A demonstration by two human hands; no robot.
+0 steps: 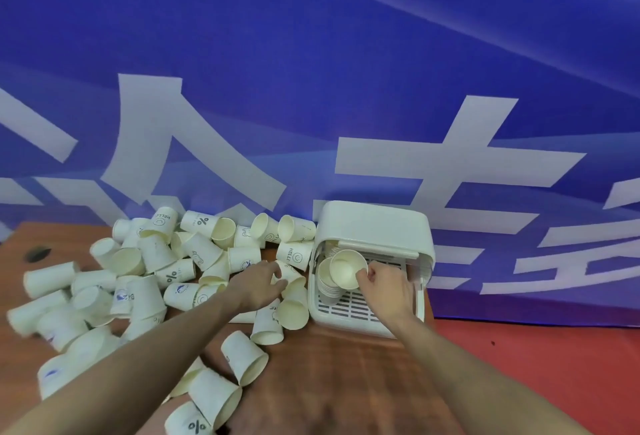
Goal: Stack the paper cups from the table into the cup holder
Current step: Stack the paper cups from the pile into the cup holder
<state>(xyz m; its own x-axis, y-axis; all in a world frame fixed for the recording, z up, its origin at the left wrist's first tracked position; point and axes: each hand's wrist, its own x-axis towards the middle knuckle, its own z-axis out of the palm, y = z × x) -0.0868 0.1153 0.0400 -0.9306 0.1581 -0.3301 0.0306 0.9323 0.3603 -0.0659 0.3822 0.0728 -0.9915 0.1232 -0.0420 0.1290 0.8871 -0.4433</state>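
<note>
**Right hand at the holder, left hand in the pile**

Head view: the white cup holder [374, 226] stood at the back right of the wooden counter [329, 382], against a blue banner [311, 53] with large white characters. Its lid was raised, showing a slotted tray floor. A stack of nested paper cups [327, 278] lay in the left part of the tray, mouths toward the camera. The right hand [388, 284] reached into the holder, its fingers [363, 273] curled and pinching the rim of a single cup [346, 268] that sat tilted just in front of the stack, touching or overlapping it; whether it was seated in the stack could not be told.

The left hand [258, 284] stretched across to the loose cups just left of the holder. Its fingers were bent around a cup lying on its side [289, 273], thumb and fingertips on its wall, so it gripped that cup.

The rest of the paper cups [145, 282] were strewn over the left half of the counter, most on their sides, some printed with "HELLO" or a percent sign. A few lay near the front edge between the forearms. A red floor [554, 365] showed to the right of the counter.
</note>
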